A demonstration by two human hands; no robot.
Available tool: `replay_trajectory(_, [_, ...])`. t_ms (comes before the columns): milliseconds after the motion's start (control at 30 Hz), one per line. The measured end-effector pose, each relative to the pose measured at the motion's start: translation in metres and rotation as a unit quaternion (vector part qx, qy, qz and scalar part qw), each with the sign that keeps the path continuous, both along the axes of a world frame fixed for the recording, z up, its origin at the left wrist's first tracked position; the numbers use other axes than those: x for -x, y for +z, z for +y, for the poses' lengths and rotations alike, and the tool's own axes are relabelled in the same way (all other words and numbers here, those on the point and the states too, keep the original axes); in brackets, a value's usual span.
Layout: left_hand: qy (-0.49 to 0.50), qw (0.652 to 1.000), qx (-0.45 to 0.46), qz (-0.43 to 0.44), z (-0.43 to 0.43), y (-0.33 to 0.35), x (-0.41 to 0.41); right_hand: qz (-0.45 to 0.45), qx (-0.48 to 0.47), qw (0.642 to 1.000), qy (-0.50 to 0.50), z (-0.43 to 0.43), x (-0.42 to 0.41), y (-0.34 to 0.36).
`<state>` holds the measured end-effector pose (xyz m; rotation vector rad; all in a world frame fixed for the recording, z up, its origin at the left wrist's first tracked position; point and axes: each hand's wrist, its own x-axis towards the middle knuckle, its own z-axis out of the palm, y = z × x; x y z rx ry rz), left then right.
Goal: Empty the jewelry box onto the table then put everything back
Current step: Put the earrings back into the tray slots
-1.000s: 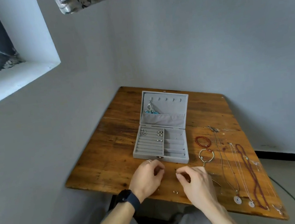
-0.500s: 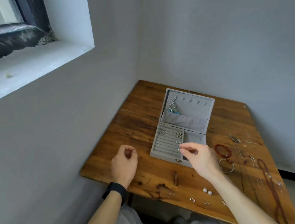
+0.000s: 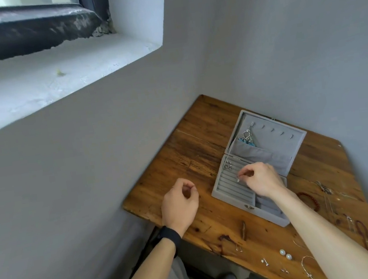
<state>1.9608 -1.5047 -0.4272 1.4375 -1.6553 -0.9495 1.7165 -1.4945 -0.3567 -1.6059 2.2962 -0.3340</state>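
The grey velvet jewelry box [image 3: 230, 195] stands open on the wooden table [image 3: 200, 141], its lid [image 3: 272, 137] leaning back. A silver and blue pendant [image 3: 246, 136] hangs in the lid, and a pair of earrings [image 3: 228, 165] sits in the top ring slots. My right hand [image 3: 263, 180] hovers over the slots and pinches a tiny silver earring [image 3: 238, 180]. My left hand [image 3: 179, 202] rests left of the box with curled fingers, thumb and forefinger pinching what looks like a tiny silver piece [image 3: 194, 186].
Loose jewelry lies on the table: two pearl studs [image 3: 285, 254], small silver studs [image 3: 265, 261] near the front edge, a red bead bracelet [image 3: 311, 200], thin chains [image 3: 326, 189] and a red bead necklace [image 3: 362, 232] at the right. Grey walls close in behind and left.
My right hand rose from the table's front edge to the box's ring slots with the earring. My left hand slid left, away from the box front. The camera turned left.
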Motion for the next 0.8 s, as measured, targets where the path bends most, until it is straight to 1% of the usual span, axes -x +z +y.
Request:
replay_trajectory(100, [0.0,1.0,0.005,-0.007,0.0,-0.001,-0.001,0.027,-0.034,0.999,-0.016,-0.006,-0.003,-0.001])
replay_trajectory(200, [-0.004,1.0,0.009,-0.009,0.0,-0.002,0.0,0.035,-0.04,0.998,-0.027,-0.009,-0.005,0.0])
replay_trajectory(400, [-0.006,1.0,0.011,-0.019,0.001,-0.002,0.0,-0.004,-0.093,0.994,-0.062,-0.018,-0.005,0.008])
replay_trajectory(533, [-0.007,1.0,0.009,-0.022,0.002,-0.002,0.0,0.029,-0.126,0.99,-0.056,-0.023,-0.004,0.012])
replay_trajectory(800, [-0.006,1.0,0.011,-0.028,0.001,-0.002,0.0,0.013,-0.089,0.992,-0.088,-0.025,-0.006,0.003])
